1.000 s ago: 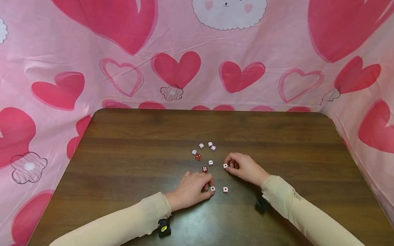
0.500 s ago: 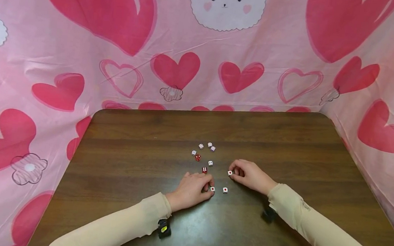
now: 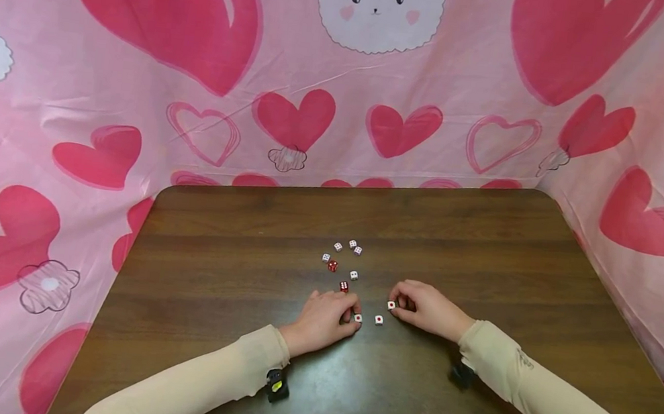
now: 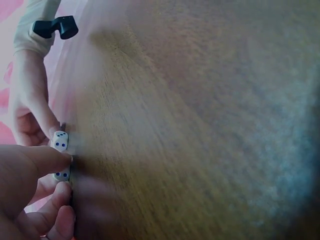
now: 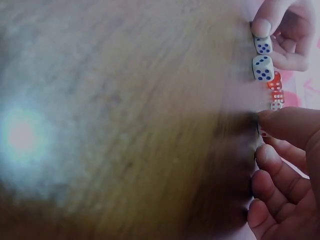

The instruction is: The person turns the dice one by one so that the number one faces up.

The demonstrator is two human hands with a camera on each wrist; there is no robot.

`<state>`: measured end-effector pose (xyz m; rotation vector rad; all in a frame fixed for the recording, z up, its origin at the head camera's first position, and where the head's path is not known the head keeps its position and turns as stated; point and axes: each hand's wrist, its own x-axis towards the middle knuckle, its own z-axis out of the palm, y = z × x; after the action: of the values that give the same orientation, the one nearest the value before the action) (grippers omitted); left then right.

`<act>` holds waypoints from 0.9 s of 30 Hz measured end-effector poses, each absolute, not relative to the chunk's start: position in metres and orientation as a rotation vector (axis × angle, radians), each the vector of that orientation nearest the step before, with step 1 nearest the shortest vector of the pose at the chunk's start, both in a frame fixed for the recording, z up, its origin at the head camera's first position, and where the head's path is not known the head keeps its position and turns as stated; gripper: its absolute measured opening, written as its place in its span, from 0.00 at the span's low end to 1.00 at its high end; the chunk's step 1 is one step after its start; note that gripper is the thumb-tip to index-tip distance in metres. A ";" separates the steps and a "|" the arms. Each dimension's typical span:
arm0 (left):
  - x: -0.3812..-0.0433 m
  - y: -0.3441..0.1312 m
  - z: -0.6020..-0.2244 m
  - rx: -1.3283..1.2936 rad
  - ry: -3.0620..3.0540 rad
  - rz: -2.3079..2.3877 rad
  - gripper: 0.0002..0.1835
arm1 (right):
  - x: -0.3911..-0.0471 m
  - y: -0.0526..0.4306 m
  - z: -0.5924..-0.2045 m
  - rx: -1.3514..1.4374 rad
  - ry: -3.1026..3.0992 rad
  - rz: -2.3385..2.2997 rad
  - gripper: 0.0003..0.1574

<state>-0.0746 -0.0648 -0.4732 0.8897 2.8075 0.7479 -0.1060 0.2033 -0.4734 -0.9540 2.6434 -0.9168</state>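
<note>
- Head view: left hand point(image 3: 320, 319) pinches a white die point(image 3: 359, 318) on the desk point(image 3: 231, 237), red single pip up.
- Right hand point(image 3: 430, 310) pinches a second white die point(image 3: 391, 306), also red pip up. Can't tell if it's resting or slightly lifted; in the right wrist view the thumb hides most of it.
- Third white die point(image 3: 379, 320) sits between the two, red pip up, not held.
- Progress, my read: partway. Three white dice are together on the near side, same face up, but not level: the second sits a bit farther back, small gap between left and middle.
- Outside that group: five loose white dice point(image 3: 354, 275), two red dice point(image 3: 344, 287), scattered farther back, other faces up. Neither hand grips any of those.
</note>
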 end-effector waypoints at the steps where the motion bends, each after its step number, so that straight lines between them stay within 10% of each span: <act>1: -0.075 -0.065 -0.473 0.887 2.808 0.749 0.09 | -0.105 0.203 -0.474 -0.972 2.651 -0.909 0.10; 27: -0.074 -0.065 -0.473 0.854 2.784 0.780 0.10 | -0.093 0.205 -0.472 -1.179 2.640 -0.783 0.11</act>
<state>-0.0740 -0.0652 -0.4726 0.8536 2.7835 0.7796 -0.0934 0.2054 -0.4715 -1.1795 2.6399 -0.7835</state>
